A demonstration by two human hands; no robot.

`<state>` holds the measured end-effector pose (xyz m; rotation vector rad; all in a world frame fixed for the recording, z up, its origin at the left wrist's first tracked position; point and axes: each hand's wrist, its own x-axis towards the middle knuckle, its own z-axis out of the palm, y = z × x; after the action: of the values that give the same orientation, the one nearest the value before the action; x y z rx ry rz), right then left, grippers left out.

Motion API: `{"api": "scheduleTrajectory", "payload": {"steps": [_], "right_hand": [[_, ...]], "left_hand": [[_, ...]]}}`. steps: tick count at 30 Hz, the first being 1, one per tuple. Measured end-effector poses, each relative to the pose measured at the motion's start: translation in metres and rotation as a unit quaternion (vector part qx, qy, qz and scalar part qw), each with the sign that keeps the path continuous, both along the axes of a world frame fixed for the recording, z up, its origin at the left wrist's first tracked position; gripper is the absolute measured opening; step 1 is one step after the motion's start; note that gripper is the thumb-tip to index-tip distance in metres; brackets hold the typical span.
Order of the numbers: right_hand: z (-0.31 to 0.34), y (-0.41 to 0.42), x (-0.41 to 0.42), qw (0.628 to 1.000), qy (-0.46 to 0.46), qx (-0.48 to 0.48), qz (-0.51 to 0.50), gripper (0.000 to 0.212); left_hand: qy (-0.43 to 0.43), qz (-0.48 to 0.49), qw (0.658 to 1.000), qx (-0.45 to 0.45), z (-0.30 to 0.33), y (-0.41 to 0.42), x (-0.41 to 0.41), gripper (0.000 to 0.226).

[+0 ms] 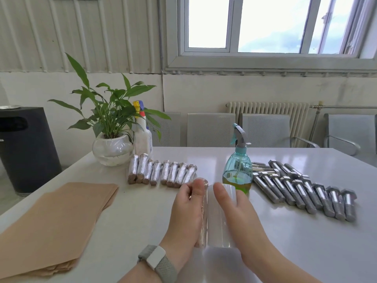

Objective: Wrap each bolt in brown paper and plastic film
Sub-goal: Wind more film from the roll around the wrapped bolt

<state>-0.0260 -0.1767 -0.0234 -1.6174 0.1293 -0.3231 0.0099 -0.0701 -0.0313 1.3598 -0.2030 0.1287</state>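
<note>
Wrapped bolt (204, 211) under left hand's (186, 217) fingers (199, 187)

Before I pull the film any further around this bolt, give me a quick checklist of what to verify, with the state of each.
1. Left hand grips the paper-wrapped bolt: ok.
2. Right hand holds the plastic film roll: ok.
3. Film lying flat with no creases on the bolt: cannot tell, the film is clear and glare hides it.
4. Room on the white table to set it beside the row of wrapped bolts: ok.
5. Brown paper stack within sight for the next one: ok.
6. Bare bolts left to wrap: ok, a row lies to the right of the spray bottle.
</note>
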Motion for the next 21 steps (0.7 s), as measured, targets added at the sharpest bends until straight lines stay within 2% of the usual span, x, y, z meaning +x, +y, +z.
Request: {"api": "scheduleTrajectory", "payload": {"steps": [4, 6, 9, 11, 14, 16, 18, 21], "right_hand": [[-0.007, 0.004, 0.0, 1.0, -0.007, -0.007, -0.027, 0.08], [-0.009, 0.007, -0.002, 0.999, -0.012, -0.003, -0.043, 0.074], [-0.009, 0.007, -0.003, 0.997, -0.03, -0.044, -0.064, 0.062], [-0.01, 0.004, 0.0, 0.998, -0.029, -0.017, -0.055, 0.055], [-0.008, -0.001, 0.002, 0.994, 0.016, 0.087, 0.057, 0.05], [-0.003, -0.005, 0.001, 0.985, 0.032, 0.112, 0.129, 0.047], [-0.002, -0.008, 0.001, 0.983, 0.019, 0.112, 0.142, 0.047], [-0.001, -0.009, 0.004, 0.995, -0.004, 0.061, 0.084, 0.059]], "left_hand": [[0.037, -0.038, 0.994, -0.097, 0.004, -0.001, -0.006, 0.064], [0.054, -0.08, 0.986, -0.139, 0.004, 0.001, -0.01, 0.062], [0.089, -0.158, 0.971, -0.155, 0.001, 0.001, -0.014, 0.053], [0.109, -0.178, 0.965, -0.161, -0.001, 0.0, -0.013, 0.049], [0.101, -0.159, 0.972, -0.143, -0.006, 0.0, -0.008, 0.044], [0.081, -0.141, 0.98, -0.114, -0.006, 0.001, -0.007, 0.04], [0.048, -0.108, 0.991, -0.063, -0.006, 0.002, -0.004, 0.037], [0.009, -0.066, 0.998, -0.023, -0.004, 0.004, 0.001, 0.052]]}}
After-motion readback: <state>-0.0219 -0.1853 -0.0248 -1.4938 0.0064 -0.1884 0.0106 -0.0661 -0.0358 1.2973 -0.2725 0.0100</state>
